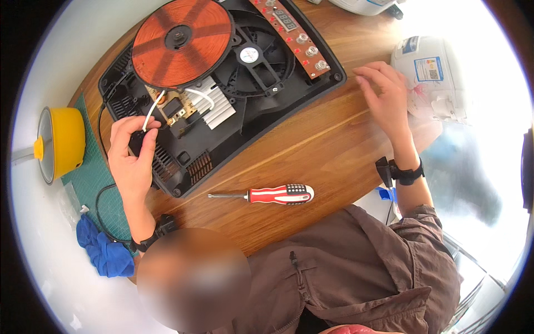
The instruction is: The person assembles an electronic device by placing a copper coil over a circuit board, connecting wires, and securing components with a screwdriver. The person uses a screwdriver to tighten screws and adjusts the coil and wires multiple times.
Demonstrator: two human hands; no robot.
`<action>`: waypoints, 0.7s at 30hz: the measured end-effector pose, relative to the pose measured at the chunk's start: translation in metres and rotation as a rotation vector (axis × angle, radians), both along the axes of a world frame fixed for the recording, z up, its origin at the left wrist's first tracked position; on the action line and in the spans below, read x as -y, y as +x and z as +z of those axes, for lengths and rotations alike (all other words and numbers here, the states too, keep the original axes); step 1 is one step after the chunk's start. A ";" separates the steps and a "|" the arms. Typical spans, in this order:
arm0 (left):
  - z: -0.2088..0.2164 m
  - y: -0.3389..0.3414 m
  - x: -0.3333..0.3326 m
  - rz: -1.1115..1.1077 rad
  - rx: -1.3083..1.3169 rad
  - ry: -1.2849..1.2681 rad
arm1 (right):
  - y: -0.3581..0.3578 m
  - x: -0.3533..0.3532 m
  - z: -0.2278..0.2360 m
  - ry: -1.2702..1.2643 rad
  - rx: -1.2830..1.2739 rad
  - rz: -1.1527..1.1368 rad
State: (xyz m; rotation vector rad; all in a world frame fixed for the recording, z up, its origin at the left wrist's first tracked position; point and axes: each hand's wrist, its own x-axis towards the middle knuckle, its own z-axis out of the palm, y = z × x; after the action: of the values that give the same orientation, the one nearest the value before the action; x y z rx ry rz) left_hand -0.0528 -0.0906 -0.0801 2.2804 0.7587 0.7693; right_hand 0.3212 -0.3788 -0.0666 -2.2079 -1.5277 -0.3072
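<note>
An opened induction cooker, its black housing tilted across the table, lies in front of me. On it sit a round copper coil, a black fan, a silver heat sink and a red-brown control board with a small display. My left hand pinches the end of a white wire that runs down from the coil; the fingers partly hide that end. Off the housing's right corner, my right hand hangs with fingers loosely curved and apart, holding nothing. A red and white screwdriver rests near the front edge.
A yellow pot stands at the far left, by a green cutting mat. Below it lies a blue cloth. A black cord loops past the mat. On the right is a whitish plastic container; another white appliance is at the top.
</note>
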 end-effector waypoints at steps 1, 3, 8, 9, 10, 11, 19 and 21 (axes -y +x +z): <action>0.001 -0.001 -0.001 -0.004 0.010 -0.012 | 0.000 0.000 -0.002 -0.004 -0.014 0.007; -0.001 0.000 0.000 -0.010 0.029 -0.036 | 0.000 0.003 -0.008 0.003 -0.057 -0.001; 0.000 -0.003 -0.002 -0.012 -0.010 0.025 | 0.000 0.008 -0.013 0.054 -0.186 -0.059; -0.002 -0.003 -0.003 -0.010 0.002 0.005 | 0.001 0.008 -0.013 0.084 -0.271 -0.070; -0.003 -0.005 -0.004 -0.007 0.013 -0.015 | 0.004 0.008 -0.014 0.114 -0.358 -0.078; -0.004 -0.006 -0.004 -0.004 0.024 -0.035 | 0.007 0.008 -0.014 0.145 -0.444 -0.086; -0.010 -0.010 -0.007 -0.015 0.042 -0.098 | 0.031 0.005 -0.006 0.018 -0.394 0.085; -0.009 -0.008 -0.008 -0.046 0.017 -0.044 | 0.036 0.001 -0.006 0.015 -0.391 0.138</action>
State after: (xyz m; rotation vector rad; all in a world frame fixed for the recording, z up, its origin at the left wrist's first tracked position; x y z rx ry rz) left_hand -0.0610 -0.0828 -0.0887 2.2410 0.7063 0.7433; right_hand 0.3570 -0.3794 -0.0730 -1.9905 -1.4397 0.1483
